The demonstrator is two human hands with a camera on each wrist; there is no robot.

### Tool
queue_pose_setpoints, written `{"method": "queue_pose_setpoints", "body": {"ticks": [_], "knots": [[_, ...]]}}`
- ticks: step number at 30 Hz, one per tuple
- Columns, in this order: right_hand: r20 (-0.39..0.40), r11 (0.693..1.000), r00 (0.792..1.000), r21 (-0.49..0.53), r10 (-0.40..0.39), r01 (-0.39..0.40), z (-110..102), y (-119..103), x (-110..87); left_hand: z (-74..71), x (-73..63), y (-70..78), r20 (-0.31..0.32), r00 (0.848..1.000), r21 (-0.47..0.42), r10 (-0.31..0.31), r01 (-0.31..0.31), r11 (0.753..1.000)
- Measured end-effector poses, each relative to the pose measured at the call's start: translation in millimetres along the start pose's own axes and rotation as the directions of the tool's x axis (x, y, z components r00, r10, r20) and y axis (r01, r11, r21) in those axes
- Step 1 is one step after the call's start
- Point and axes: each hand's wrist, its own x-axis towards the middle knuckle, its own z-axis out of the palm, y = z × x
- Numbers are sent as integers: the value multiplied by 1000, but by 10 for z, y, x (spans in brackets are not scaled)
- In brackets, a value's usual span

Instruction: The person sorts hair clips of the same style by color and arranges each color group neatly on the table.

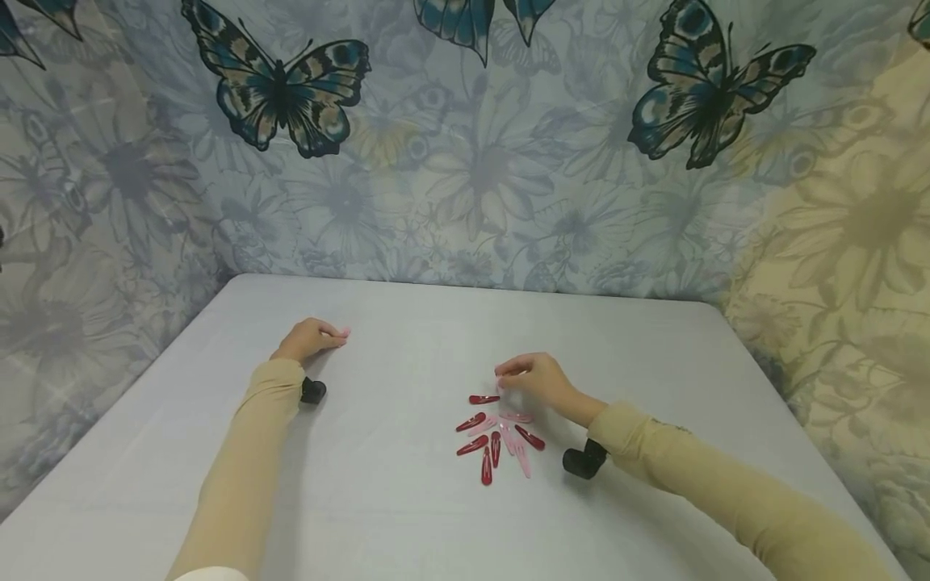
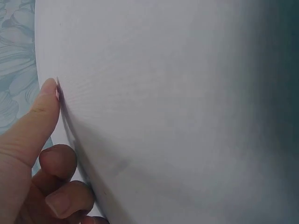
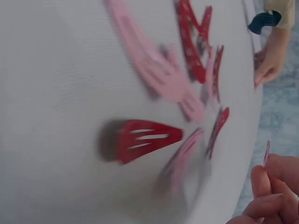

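Snap hair clips in red and pink lie on the white table. Far to the left, my left hand (image 1: pixel 308 340) pinches a pink hair clip (image 1: pixel 345 332) close over the tabletop; in the left wrist view the thumb hides most of it. My right hand (image 1: pixel 538 379) is just beyond the pile, holding another pink hair clip (image 3: pixel 266 154) between thumb and fingertip. Below it, several red clips (image 1: pixel 486 466) fan outward around several overlapping pink clips (image 1: pixel 522 460). One red clip (image 1: pixel 483 399) lies at the pile's far side, right by the right fingertips.
The white table (image 1: pixel 392 484) reaches back to a hanging cloth (image 1: pixel 479 218) printed with flowers and butterflies, which also closes off both sides. A black wrist camera (image 1: pixel 584 460) sits on the right wrist, and another black camera (image 1: pixel 313 391) on the left.
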Motion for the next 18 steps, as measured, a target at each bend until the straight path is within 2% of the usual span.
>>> {"method": "queue_pose_setpoints", "body": {"ticks": [6,10,14,18], "knots": [[43,998,997,38,57,-58,132,-239,192,-27,27,0,34,999,-2,19,-19,1000],[67,994,995,75,76,-81,239,-371,362,-41,2,13,21,1000,-12,21,-20,1000],[91,989,993,117,76,-86,348,-444,514,-40,-27,39,9,1000,-4,20,-20,1000],[79,987,995,142,67,-78,466,-521,606,-37,-41,61,10,1000,28,0,0,1000]]}}
